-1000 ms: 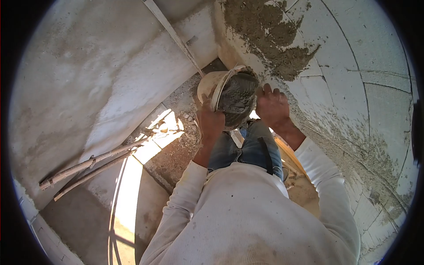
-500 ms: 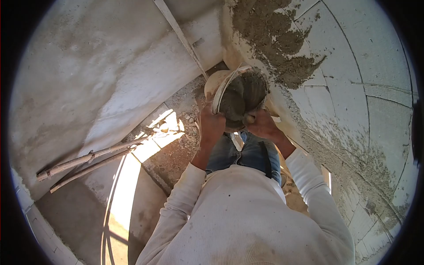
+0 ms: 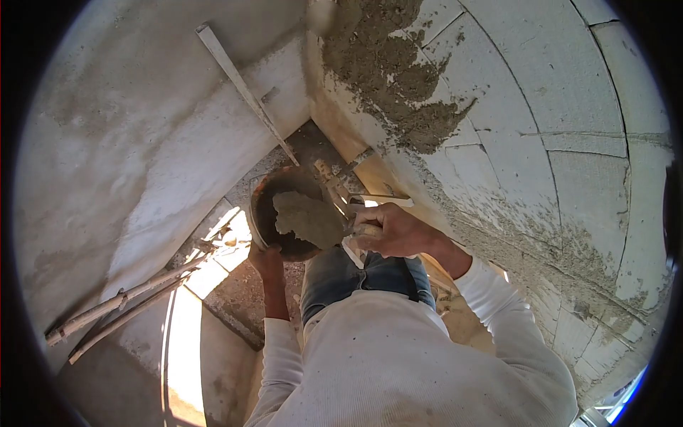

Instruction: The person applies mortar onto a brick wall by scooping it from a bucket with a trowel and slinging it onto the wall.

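Note:
My left hand [image 3: 267, 262] is closed on the near left rim of a round bucket [image 3: 264, 206], in front of my jeans. My right hand [image 3: 400, 230] wraps round the handle of a trowel [image 3: 367, 231], to the right of the bucket. A thick heap of wet grey mortar [image 3: 307, 219] lies on the trowel's blade, over the bucket's opening. The mortar hides most of the blade and part of the bucket's dark inside.
On the right stands a block wall [image 3: 512, 135] with a rough patch of mortar [image 3: 388, 67] near the corner. A long straightedge [image 3: 245, 92] leans on the plastered left wall [image 3: 107, 142]. Two wooden poles [image 3: 121, 302] slant at lower left, beside sunlit rubble.
The bucket has come down and left from its tilt near the right wall. My right hand has moved off its rim, and the trowel now carries a load of mortar.

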`<state>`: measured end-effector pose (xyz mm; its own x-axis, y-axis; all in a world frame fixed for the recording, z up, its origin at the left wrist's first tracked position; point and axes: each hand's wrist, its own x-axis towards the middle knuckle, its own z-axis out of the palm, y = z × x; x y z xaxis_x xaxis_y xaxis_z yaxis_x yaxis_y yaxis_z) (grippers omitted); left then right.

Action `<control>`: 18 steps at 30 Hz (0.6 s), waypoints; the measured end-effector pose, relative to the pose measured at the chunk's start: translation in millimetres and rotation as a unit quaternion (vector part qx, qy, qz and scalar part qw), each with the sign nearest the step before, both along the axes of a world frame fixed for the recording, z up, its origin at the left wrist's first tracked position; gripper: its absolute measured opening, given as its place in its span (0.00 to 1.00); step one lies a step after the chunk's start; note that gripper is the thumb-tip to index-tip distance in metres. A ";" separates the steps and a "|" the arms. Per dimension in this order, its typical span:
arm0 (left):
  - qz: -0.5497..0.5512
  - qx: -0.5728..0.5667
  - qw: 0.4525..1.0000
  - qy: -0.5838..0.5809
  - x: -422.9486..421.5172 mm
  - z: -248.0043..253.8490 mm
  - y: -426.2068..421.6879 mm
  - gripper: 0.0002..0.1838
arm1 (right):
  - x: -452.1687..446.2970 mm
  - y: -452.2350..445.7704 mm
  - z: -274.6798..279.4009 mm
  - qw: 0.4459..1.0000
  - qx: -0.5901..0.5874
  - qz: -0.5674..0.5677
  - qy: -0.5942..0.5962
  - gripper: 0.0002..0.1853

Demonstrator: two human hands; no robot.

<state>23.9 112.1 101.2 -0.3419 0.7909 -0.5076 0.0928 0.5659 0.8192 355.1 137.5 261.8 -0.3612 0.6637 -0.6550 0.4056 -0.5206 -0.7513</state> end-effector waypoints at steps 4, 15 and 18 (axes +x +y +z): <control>0.012 -0.026 0.997 0.070 -36.0 -12.5 -11.2 0.30 | 80.6 20.2 -47.8 0.976 -0.170 -0.129 0.052 0.12; -0.052 0.038 0.993 0.098 -8.0 1.7 1.2 0.31 | 135.4 20.7 56.1 0.936 0.143 -0.112 -0.301 0.12; -0.128 -0.045 0.982 0.135 25.6 29.1 19.4 0.31 | 54.2 -6.8 -22.2 0.859 0.342 0.103 -0.367 0.10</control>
